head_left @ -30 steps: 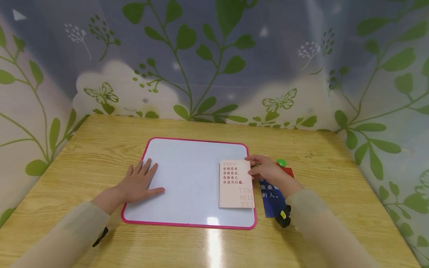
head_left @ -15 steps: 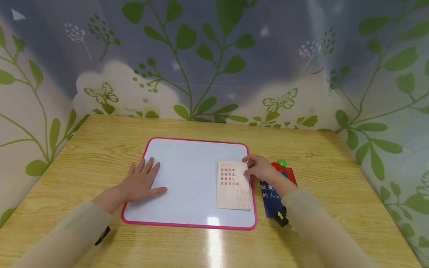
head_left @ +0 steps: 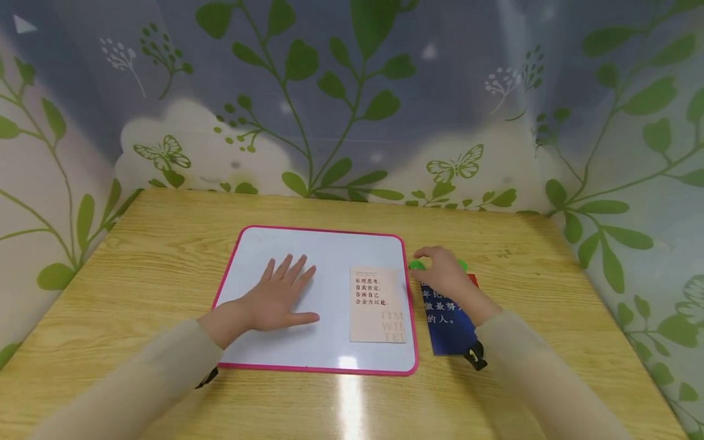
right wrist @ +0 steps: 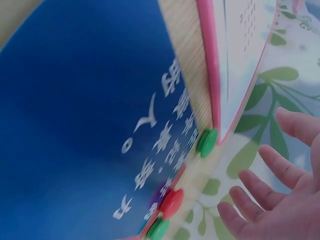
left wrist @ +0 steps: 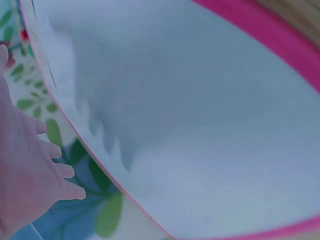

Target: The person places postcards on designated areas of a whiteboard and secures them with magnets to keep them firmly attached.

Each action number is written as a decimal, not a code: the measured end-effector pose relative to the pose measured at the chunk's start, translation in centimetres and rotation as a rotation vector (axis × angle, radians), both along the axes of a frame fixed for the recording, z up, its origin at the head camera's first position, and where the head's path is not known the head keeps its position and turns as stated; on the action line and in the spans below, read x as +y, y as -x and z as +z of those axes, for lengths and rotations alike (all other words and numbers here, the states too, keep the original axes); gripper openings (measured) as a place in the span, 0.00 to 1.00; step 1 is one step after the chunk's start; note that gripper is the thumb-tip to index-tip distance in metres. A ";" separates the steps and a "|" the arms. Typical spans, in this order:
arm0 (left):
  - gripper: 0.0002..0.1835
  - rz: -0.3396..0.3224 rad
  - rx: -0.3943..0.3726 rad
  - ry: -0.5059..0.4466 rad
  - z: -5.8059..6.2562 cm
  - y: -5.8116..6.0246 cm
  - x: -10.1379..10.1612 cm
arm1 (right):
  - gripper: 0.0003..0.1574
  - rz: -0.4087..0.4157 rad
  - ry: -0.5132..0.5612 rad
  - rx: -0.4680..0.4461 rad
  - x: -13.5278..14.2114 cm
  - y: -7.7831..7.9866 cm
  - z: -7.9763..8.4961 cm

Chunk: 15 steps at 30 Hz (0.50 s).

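A white board (head_left: 324, 244) with a pink rim lies flat on the table. On its right part rests a beige card (head_left: 376, 318) with printed writing. My left hand (head_left: 280, 299) hovers over the board's middle, fingers spread, holding nothing; its shadow falls on the white surface in the left wrist view. Just past the board's right rim is my right hand (head_left: 445, 278), fingers apart and bent loosely. Close to its fingertips lies a round green magnet (right wrist: 207, 142). A red magnet (right wrist: 171, 202) and a second green magnet (right wrist: 159, 229) sit by the blue card's (right wrist: 85, 110) far edge.
Right of the board, the blue card overlaps something red (head_left: 473, 279) on the wooden table (head_left: 539, 305). A leaf-patterned curtain (head_left: 341, 122) stands behind the table and at both sides. A black strap buckle (head_left: 475, 355) hangs from my right wrist.
The beige card has slid left, wholly onto the board, and my right hand has let go of it and moved up and right. My left hand has moved right over the board.
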State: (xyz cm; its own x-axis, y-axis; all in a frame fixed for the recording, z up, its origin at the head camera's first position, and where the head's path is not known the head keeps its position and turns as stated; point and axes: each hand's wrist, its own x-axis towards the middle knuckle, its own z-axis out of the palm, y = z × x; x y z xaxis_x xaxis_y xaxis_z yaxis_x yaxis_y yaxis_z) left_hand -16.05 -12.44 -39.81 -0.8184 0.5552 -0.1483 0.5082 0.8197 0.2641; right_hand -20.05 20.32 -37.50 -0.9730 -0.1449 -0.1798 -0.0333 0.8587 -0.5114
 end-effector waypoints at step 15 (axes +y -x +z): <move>0.41 -0.207 -0.032 0.050 -0.3 -0.9 6.7 | 0.30 -0.094 -0.088 0.101 3.8 -0.3 -0.1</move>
State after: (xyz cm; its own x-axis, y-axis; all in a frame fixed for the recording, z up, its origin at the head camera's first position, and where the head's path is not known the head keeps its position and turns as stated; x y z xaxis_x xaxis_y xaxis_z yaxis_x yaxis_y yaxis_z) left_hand -15.14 -5.73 -40.14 -0.6817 0.7027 -0.2037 0.6594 0.7108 0.2448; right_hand -19.80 24.13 -37.55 -0.9953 -0.0408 -0.0879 0.0012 0.9019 -0.4319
